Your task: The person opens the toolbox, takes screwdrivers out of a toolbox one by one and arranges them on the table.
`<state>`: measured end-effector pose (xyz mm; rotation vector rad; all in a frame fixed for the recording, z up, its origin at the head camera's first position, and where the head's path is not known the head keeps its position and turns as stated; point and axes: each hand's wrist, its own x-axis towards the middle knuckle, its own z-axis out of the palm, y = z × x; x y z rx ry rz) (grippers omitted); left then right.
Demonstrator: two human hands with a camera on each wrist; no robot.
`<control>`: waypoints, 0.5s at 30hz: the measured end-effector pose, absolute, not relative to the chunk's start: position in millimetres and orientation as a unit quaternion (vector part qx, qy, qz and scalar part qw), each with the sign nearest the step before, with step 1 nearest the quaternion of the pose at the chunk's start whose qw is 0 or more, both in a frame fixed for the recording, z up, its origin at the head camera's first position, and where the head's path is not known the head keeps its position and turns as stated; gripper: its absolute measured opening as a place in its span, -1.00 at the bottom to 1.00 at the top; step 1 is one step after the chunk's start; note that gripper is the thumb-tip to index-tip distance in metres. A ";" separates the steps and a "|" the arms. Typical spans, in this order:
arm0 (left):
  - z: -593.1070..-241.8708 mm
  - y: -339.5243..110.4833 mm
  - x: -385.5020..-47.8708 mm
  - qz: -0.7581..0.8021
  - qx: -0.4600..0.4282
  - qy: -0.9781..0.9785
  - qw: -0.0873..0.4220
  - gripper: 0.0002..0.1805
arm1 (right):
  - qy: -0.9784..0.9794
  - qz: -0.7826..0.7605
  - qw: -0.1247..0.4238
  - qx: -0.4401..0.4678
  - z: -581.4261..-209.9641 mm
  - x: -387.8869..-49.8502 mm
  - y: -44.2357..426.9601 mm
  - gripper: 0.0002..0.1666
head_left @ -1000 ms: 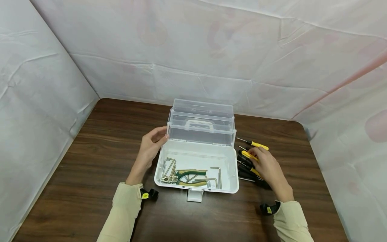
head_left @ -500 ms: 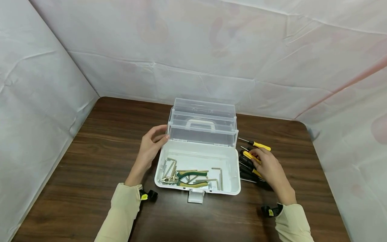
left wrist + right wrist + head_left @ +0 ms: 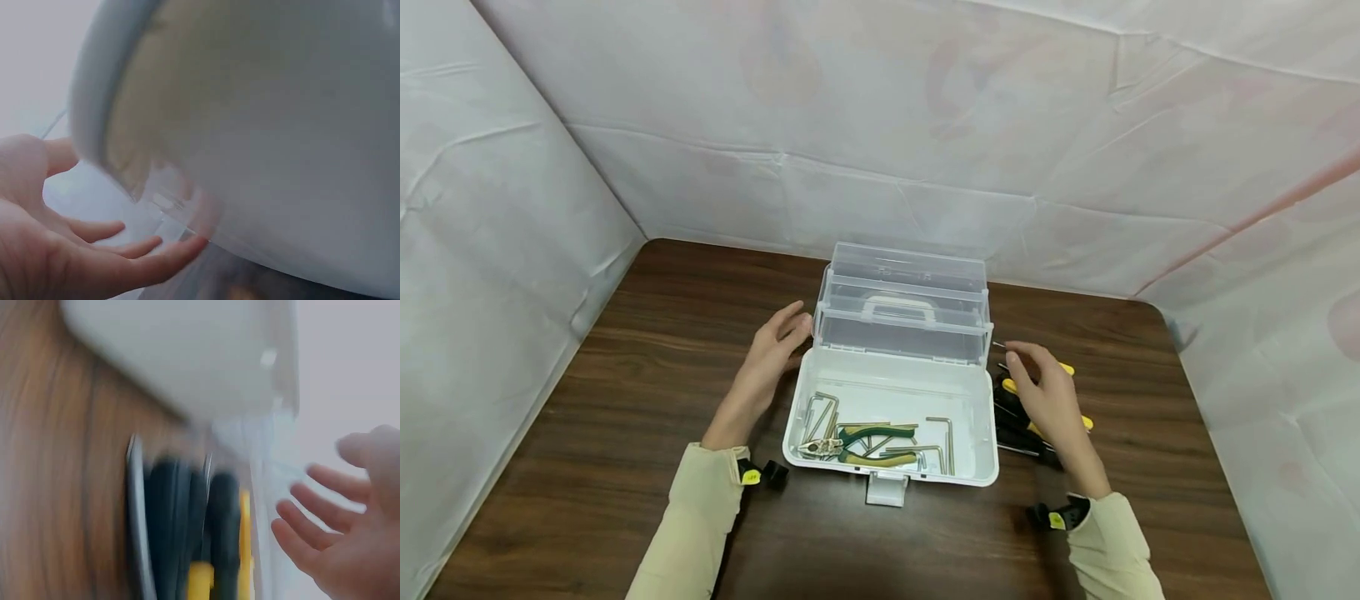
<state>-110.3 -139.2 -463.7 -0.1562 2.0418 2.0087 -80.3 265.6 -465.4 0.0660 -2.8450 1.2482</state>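
A white toolbox (image 3: 895, 375) stands with its clear lid (image 3: 917, 275) raised. Inside it lie green-and-yellow pliers (image 3: 880, 457) and several L-shaped hex keys (image 3: 950, 446). Beside the lid's left edge is my left hand (image 3: 767, 354), fingers spread and gripping nothing; in the left wrist view its fingertips are close to the box wall (image 3: 281, 187), contact unclear. My right hand (image 3: 1047, 396) hovers with loose fingers over black-and-yellow screwdrivers (image 3: 1013, 421) at the box's right side, partly hiding them. In the right wrist view that hand (image 3: 356, 531) holds nothing.
All of this rests on a dark wooden table (image 3: 625, 400). White cloth walls (image 3: 880, 125) rise behind it and at both sides. The toolbox latch (image 3: 886, 490) juts out at the front.
My right hand has lifted off the yellow screwdriver handle it was touching and moved slightly left and up. My left hand has shifted slightly left and up, its fingers loosening from the lid's edge.
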 end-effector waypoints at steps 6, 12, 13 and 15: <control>-457.8 -137.1 -120.0 0.691 -0.056 0.699 0.176 -0.12 | -0.808 0.582 -0.089 -0.035 -449.9 -98.6 238.1 -0.11; -455.8 -136.3 -123.4 0.689 -0.041 0.694 0.206 -0.16 | -0.782 0.603 -0.144 -0.066 -439.5 -108.8 223.7 -0.02; -455.4 -136.3 -123.5 0.688 -0.037 0.695 0.206 -0.17 | -0.784 0.600 -0.146 -0.070 -438.9 -109.5 222.6 -0.02; -454.3 -136.1 -123.6 0.683 -0.027 0.700 0.206 -0.20 | -0.786 0.596 -0.148 -0.076 -438.5 -110.6 221.2 -0.02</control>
